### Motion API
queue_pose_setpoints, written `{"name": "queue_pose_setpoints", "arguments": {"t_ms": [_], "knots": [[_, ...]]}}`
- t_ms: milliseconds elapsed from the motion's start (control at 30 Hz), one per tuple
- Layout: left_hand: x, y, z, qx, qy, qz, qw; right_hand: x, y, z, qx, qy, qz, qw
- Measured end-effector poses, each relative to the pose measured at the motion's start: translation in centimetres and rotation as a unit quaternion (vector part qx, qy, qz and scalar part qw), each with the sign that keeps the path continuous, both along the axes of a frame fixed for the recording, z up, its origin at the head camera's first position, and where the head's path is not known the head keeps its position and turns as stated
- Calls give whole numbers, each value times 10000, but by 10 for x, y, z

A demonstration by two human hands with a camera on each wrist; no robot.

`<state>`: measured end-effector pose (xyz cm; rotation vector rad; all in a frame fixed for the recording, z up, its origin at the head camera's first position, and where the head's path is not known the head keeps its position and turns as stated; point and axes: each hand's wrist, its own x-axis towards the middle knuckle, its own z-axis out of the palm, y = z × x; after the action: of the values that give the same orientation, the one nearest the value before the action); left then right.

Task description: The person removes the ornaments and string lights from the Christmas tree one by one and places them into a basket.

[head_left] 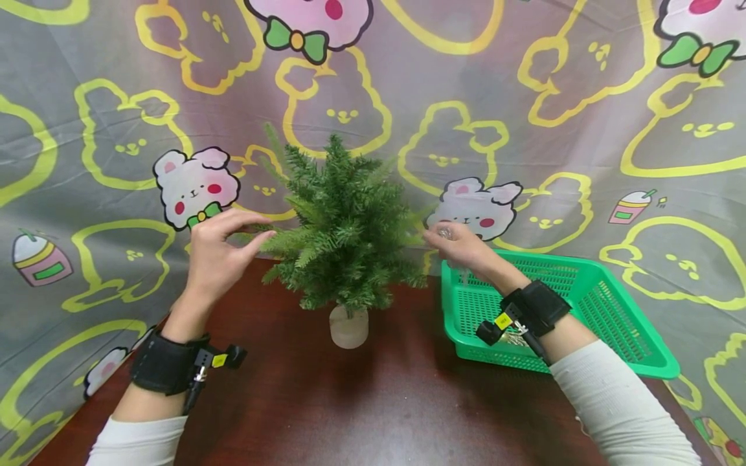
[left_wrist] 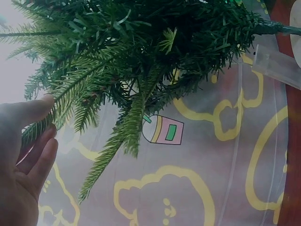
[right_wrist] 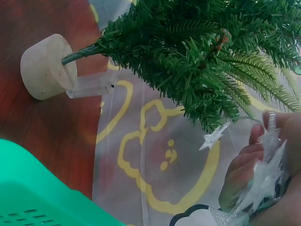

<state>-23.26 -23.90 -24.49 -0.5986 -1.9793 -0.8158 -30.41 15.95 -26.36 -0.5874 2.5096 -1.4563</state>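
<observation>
A small artificial Christmas tree [head_left: 344, 220] stands upright on a round pale wooden base [head_left: 350, 327]. At its left side my left hand [head_left: 224, 249] pinches a light-green branch tip [left_wrist: 37, 132] between thumb and fingers. To the right of the tree, my right hand [head_left: 463, 246] holds a bunch of clear star lights [right_wrist: 265, 183] on a thin string, its fingers curled round them. One clear star [right_wrist: 214, 136] hangs loose from that bunch beside the lower branches. In the head view most of the stars are hidden by the hand.
A green plastic basket [head_left: 618, 291] stands on the dark red-brown table [head_left: 396, 401] to the right, with small gold-coloured pieces [head_left: 514, 338] inside. Behind the base lies a clear plastic piece [right_wrist: 91, 86]. A cartoon-printed grey cloth [head_left: 402, 84] hangs close behind the tree.
</observation>
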Motion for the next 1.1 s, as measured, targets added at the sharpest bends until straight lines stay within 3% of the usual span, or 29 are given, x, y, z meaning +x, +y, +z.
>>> {"name": "queue_pose_setpoints", "arguments": {"t_ms": [167,433,667,900,1100], "knots": [[-4,-3,-3,173,-131,-62,9997,0,2,-1,169,140,108,9997],[-11,-5,-9,474,-142,-99,9987,0,4,-2,6,206,473,9987],[-16,-7,-10,760,-324,-264,9962,1,3,-2,-35,176,235,9996],[-19,-9,-11,848,-472,-207,9951,0,2,-4,-101,49,-168,9998],[-20,-8,-7,747,-465,-162,9960,-1,-2,-3,-250,-139,-131,9995]]}}
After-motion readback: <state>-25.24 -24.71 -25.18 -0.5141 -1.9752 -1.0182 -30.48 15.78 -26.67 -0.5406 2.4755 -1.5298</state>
